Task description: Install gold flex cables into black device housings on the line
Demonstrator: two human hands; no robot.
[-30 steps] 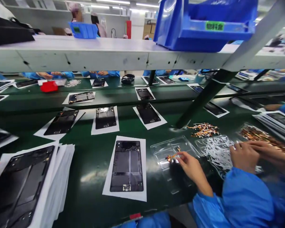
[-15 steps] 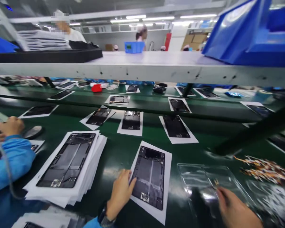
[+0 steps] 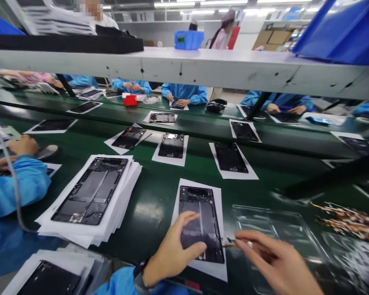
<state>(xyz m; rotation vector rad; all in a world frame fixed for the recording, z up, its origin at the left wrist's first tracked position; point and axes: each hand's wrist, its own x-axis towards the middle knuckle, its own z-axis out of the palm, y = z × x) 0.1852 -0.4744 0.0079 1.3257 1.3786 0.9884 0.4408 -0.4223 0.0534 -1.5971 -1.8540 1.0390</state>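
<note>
Resting left hand (image 3: 172, 256), black panel (image 3: 199, 200), likely metal

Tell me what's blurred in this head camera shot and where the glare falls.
Head view: the right hand is motion-blurred, as is the clear plastic tray beside it; a pale patch of glare sits on the green workbench; wide-angle distortion bows the grey shelf.
</note>
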